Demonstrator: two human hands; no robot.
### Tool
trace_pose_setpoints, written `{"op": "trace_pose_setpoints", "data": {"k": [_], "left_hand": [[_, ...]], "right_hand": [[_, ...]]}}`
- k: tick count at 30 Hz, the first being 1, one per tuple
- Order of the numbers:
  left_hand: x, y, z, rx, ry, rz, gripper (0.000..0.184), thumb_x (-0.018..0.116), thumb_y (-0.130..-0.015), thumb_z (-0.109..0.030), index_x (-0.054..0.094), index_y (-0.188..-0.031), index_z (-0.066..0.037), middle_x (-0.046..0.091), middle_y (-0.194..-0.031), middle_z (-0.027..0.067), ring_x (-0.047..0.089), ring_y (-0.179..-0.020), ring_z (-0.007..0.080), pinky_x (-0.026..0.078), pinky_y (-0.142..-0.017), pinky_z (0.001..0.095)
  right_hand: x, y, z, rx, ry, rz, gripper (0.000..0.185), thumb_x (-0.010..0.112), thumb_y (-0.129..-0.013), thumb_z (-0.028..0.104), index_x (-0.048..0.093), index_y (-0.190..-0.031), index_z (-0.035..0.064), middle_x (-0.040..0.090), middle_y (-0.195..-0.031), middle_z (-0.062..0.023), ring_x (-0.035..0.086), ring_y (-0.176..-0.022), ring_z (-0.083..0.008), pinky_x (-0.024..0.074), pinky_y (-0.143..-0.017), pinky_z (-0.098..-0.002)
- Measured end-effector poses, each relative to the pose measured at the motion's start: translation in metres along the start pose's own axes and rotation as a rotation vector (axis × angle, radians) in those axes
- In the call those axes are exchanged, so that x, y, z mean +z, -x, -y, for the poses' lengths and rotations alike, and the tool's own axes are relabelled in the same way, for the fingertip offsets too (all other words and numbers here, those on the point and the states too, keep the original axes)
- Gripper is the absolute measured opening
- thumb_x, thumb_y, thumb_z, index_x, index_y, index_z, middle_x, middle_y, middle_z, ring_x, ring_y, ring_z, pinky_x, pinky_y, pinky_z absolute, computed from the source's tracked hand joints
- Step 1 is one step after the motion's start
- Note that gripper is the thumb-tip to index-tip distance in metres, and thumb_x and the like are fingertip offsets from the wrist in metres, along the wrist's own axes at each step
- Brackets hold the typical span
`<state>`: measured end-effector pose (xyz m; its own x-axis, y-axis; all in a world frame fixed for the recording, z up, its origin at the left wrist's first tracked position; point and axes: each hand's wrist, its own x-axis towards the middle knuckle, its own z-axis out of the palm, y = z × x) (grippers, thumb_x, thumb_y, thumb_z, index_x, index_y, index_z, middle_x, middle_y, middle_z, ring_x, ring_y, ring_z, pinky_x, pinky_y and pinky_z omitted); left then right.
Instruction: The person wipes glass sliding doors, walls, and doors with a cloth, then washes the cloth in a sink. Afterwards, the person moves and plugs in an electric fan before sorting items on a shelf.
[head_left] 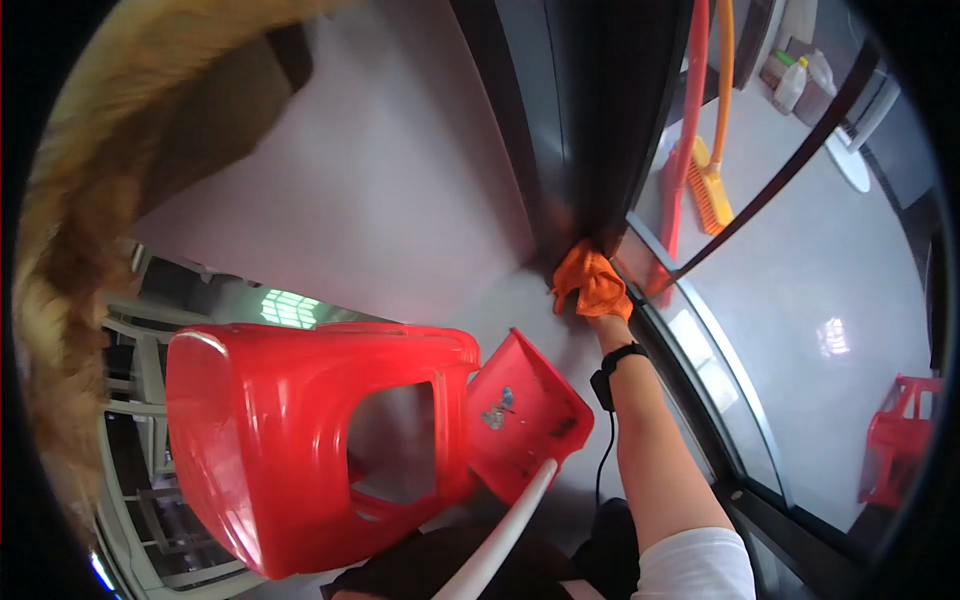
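A: Where's the orange cloth (590, 272)?
B: Wrapped over the right hand (602, 306), by the foot of the dark frame (600, 130)
A: Is that hand spread or pressed together?
B: Can't tell, the cloth hides it
A: What's to its left?
B: A red dustpan (515, 425) near it, lower left, and a red stool (290, 440) farther left
A: And to its right?
B: A metal strip (727, 382) just beside it, and a yellow broom (708, 190) beyond, upper right

This is an indoor room with a smooth pale floor (400, 150), whether home or eatery is unclear: a red plastic stool (300, 400) and pale chairs (140, 408) at left, brooms (708, 188) and bottles (790, 87) at far right.
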<state>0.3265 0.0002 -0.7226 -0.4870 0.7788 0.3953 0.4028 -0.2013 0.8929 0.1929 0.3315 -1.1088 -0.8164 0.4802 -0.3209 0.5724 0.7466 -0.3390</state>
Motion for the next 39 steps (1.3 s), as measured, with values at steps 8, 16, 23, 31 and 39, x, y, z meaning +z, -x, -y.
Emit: {"op": "trace_pose_setpoints", "data": {"k": [8,16,23,31,39], "left_hand": [[0.004,0.002,0.019,0.196,0.025,0.032,0.033,0.063,-0.087,-0.022,0.039,-0.105,-0.01,0.062,-0.087,0.0209,0.067,-0.072,0.0362,0.057,-0.064,0.0483],[0.005,-0.003,0.034,0.329,0.032,0.05,0.035,0.057,-0.091,-0.025,0.036,-0.111,-0.006,0.062,-0.085,0.0231,0.067,-0.069,0.034,0.058,-0.062,0.0442],[-0.004,0.015,0.022,0.138,-0.03,0.038,0.051,0.066,-0.079,-0.004,0.034,-0.117,-0.012,0.065,-0.085,0.015,0.068,-0.08,0.0327,0.056,-0.072,0.0432],[0.023,0.013,0.043,0.322,-0.105,-0.128,0.04,0.06,-0.088,-0.033,0.034,-0.109,-0.011,0.061,-0.073,0.0074,0.064,-0.061,0.022,0.055,-0.063,0.035],[0.026,0.004,0.033,0.27,-0.008,-0.016,0.035,0.051,-0.094,-0.024,0.033,-0.118,-0.008,0.062,-0.083,0.0204,0.065,-0.066,0.0339,0.056,-0.061,0.044]], "right_hand": [[-0.285,0.067,0.074,-0.651,0.27,-1.004,0.053,0.046,-0.082,0.018,0.039,-0.131,-0.0007,0.043,-0.133,-0.0179,0.042,-0.124,-0.0272,0.0332,-0.103,-0.0376],[-0.257,0.073,0.071,-0.875,-0.032,-1.073,0.04,0.049,-0.087,0.026,0.051,-0.121,0.0039,0.054,-0.121,-0.0141,0.05,-0.114,-0.0245,0.039,-0.094,-0.035],[-0.097,0.084,-0.018,-0.401,-0.632,-0.088,0.027,0.052,-0.088,0.026,0.061,-0.105,0.008,0.063,-0.099,-0.0108,0.058,-0.1,-0.021,0.0456,-0.084,-0.0329],[-0.33,0.158,-0.005,-0.492,0.682,-0.81,0.018,0.059,-0.085,0.017,0.066,-0.1,0.0097,0.066,-0.08,-0.0068,0.063,-0.075,-0.0274,0.0497,-0.069,-0.0346],[-0.229,0.118,0.031,-0.811,-0.185,-1.092,0.012,0.058,-0.082,0.01,0.064,-0.09,0.0033,0.064,-0.075,-0.0099,0.059,-0.065,-0.0234,0.0468,-0.061,-0.0331]]}}
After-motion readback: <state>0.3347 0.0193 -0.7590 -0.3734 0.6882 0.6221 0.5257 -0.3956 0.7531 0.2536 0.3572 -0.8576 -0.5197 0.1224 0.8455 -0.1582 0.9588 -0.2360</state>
